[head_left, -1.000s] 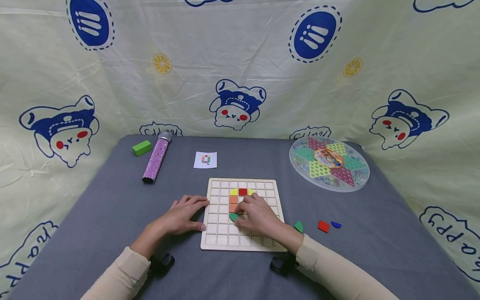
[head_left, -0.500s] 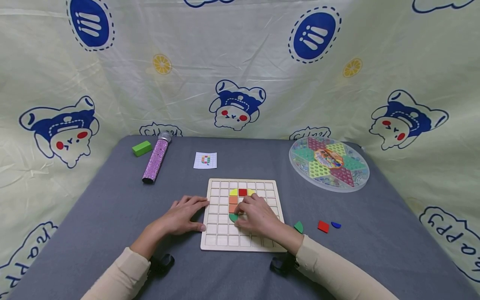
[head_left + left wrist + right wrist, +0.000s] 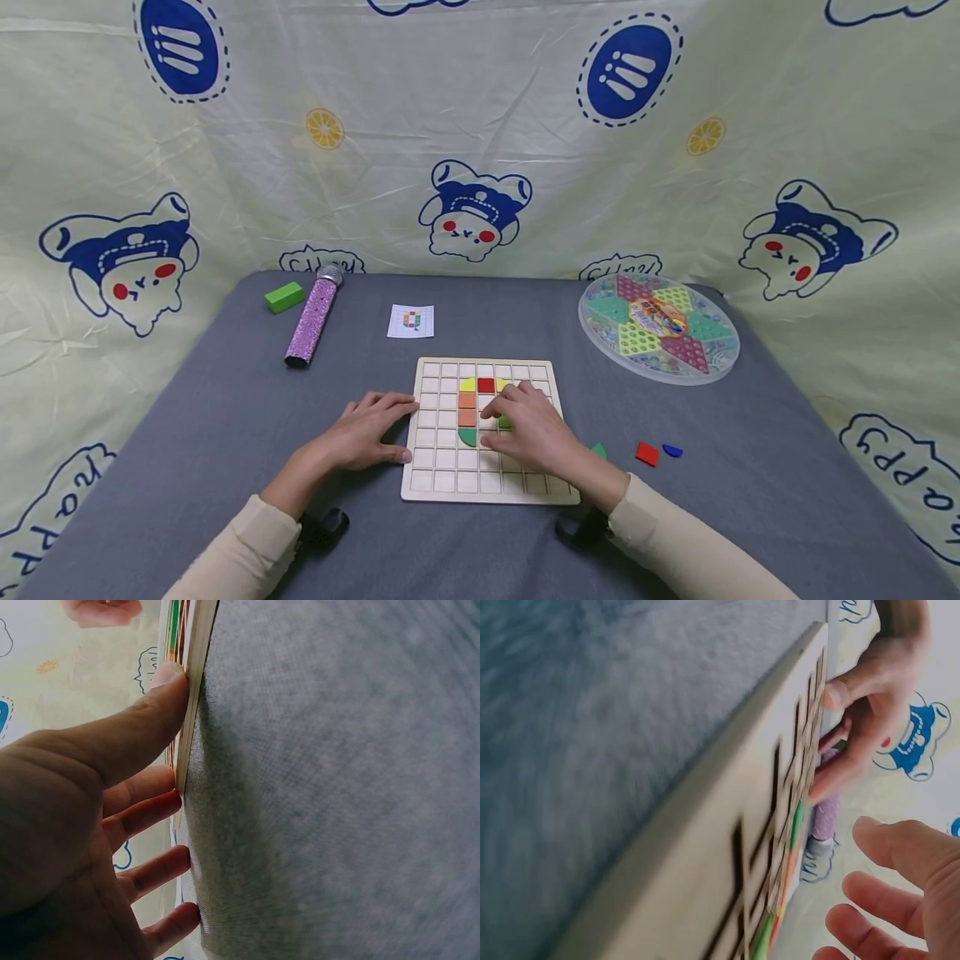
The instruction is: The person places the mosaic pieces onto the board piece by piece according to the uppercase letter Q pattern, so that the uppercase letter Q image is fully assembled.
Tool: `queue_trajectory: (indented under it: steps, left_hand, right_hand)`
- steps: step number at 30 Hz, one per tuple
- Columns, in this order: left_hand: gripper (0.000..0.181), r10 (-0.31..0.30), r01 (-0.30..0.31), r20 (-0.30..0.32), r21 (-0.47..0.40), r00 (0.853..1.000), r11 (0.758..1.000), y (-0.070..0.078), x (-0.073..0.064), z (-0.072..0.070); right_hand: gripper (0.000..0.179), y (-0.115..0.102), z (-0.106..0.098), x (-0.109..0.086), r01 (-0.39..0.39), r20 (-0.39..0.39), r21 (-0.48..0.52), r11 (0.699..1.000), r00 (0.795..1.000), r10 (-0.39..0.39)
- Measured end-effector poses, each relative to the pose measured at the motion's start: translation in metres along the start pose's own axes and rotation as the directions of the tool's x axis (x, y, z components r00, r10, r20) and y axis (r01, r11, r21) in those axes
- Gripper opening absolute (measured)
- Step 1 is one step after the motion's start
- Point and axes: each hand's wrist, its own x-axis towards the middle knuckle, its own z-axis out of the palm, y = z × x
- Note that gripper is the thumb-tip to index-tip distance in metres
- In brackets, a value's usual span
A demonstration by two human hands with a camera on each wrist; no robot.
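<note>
A wooden grid board [image 3: 442, 482] lies flat before me. My left hand [image 3: 363, 435] touches its left edge with thumb and fingertips, fingers extended. My right hand [image 3: 528, 429] is over the board's right half, fingers loosely bent and apart, with nothing between them; the right wrist view shows its fingers [image 3: 881, 900] off the board. In the grid sit a yellow quarter-round piece [image 3: 468, 385], a red square [image 3: 486, 385], two orange squares [image 3: 467, 401] and a dark green quarter-round [image 3: 468, 437]. A lighter green piece [image 3: 505, 422] and another yellow one [image 3: 502, 385] are partly hidden by the right hand.
Right of the board lie a loose red square [image 3: 647, 453], a blue half-round piece [image 3: 672, 451] and a partly covered green piece [image 3: 598, 451]. Farther back are a pattern card [image 3: 411, 321], a purple microphone [image 3: 311, 321], a green block [image 3: 284, 297] and a round game box [image 3: 658, 328].
My right hand has shifted slightly to the right and its fingers have lifted, uncovering the lighter green piece in the grid. The left hand stays at the board's edge.
</note>
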Motion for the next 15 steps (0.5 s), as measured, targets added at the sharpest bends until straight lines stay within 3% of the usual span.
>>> queue_trajectory:
  steps: [15]
  left_hand:
    - [0.070, -0.006, 0.006, -0.003, 0.001, 1.000, 1.000, 0.001, 0.000, 0.000]
  right_hand:
    - [0.028, 0.040, -0.041, -0.034, -0.091, -0.049, 0.035, 0.995, 0.995, 0.092]
